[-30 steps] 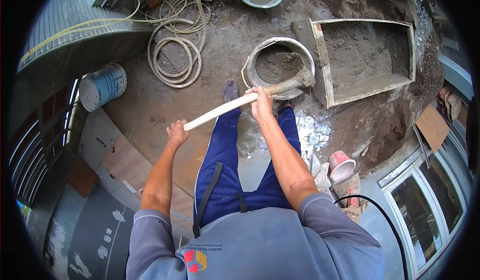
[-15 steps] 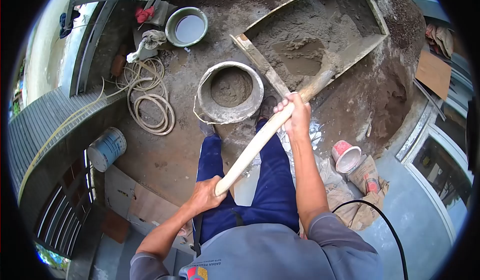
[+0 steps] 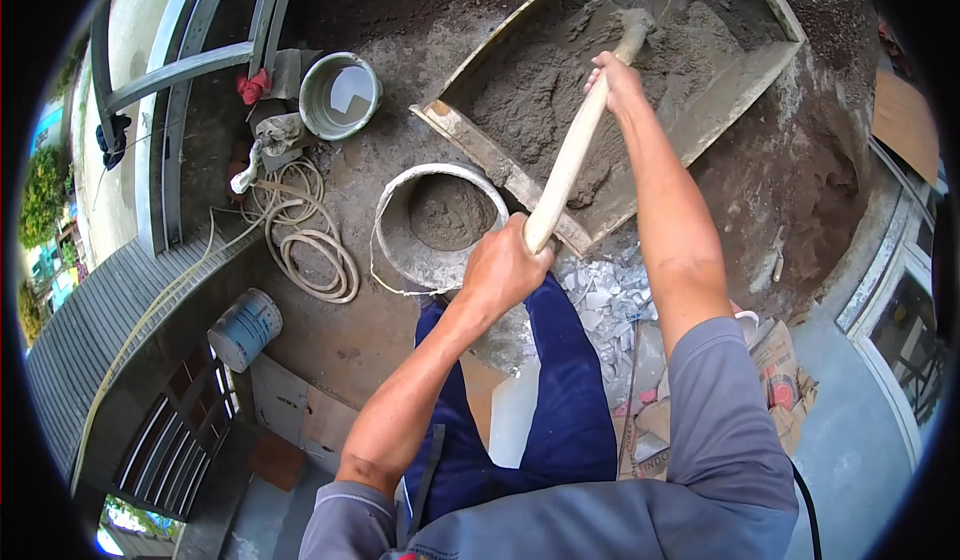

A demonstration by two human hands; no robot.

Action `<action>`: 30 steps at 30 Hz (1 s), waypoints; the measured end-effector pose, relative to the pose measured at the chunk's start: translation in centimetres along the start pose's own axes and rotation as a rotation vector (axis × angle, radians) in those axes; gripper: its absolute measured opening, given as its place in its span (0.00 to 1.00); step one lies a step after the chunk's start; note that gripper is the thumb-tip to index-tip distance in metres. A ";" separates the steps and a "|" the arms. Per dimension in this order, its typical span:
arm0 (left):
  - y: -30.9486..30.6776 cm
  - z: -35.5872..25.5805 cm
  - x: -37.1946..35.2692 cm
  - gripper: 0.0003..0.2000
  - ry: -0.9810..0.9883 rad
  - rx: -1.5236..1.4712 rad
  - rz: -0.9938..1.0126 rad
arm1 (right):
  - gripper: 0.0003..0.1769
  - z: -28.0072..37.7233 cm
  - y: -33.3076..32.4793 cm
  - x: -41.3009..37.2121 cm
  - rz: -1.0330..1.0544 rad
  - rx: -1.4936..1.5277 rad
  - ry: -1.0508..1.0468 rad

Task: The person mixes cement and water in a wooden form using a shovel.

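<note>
Both hands grip the long pale wooden handle of a hoe (image 3: 570, 160), which slants up and away over a wooden mixing trough (image 3: 478, 148). My left hand (image 3: 508, 265) is closed round the near end, just right of a bucket (image 3: 396, 248) with grey mortar inside. Farther up the handle, my right hand (image 3: 617, 82) is wrapped round it above the wet mortar (image 3: 525, 85) in the trough. The hoe's far end reaches into the mortar; its blade is hidden there.
A green basin (image 3: 309, 100) of water stands at the upper left, above a coiled hose (image 3: 345, 270). A blue-and-white pail (image 3: 245, 330) lies tipped at lower left. Broken white pieces (image 3: 595, 305) and paper sacks (image 3: 780, 370) lie near my legs.
Both hands have pushed the hoe forward, away from my body, its far end now deeper over the trough. The blade visible earlier is now out of sight. My view has shifted slightly.
</note>
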State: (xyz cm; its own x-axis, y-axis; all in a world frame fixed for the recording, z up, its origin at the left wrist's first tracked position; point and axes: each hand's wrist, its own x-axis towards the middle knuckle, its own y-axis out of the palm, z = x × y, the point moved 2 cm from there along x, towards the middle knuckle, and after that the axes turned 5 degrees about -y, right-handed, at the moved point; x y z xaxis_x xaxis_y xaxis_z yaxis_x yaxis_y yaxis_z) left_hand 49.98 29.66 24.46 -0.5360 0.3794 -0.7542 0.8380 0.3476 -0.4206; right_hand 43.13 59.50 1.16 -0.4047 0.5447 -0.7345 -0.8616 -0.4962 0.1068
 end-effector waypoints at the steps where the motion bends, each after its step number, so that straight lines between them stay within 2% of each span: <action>1: 0.7 1.0 -1.3 0.19 -0.041 0.000 0.005 | 0.08 -3.0 0.3 -0.8 0.036 -0.012 0.065; 4: 2.0 -0.1 -5.3 0.19 -0.162 -0.033 0.065 | 0.10 -9.2 0.0 -3.2 0.138 -0.091 0.267; 7: 1.2 -3.5 -6.3 0.20 -0.214 -0.055 0.129 | 0.08 -11.5 -1.0 -4.7 0.205 -0.075 0.398; 11: -0.3 -9.0 -7.0 0.20 -0.192 -0.109 0.202 | 0.08 -10.9 -3.1 -5.0 0.208 0.027 0.561; 18: 0.8 -15.9 -7.6 0.24 -0.071 -0.270 0.300 | 0.11 -6.7 -8.8 -4.9 0.202 0.213 0.694; 23: -0.7 -19.4 -9.6 0.27 -0.028 -0.332 0.428 | 0.10 -0.3 -10.4 -10.6 0.222 0.259 0.543; 26: -2.3 -21.1 -11.1 0.28 0.036 -0.363 0.486 | 0.10 1.7 -11.5 -11.6 0.214 0.252 0.600; 30: -3.9 -21.4 -14.4 0.29 0.086 -0.418 0.537 | 0.13 3.6 -12.5 -13.8 0.223 0.204 0.522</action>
State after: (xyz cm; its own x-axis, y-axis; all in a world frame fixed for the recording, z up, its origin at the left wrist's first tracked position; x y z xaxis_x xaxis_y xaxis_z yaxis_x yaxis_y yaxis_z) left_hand 52.20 41.15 47.75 -0.0777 0.6525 -0.7538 0.8892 0.3872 0.2435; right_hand 58.40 60.63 12.32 -0.4230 0.0135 -0.9060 -0.8355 -0.3928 0.3842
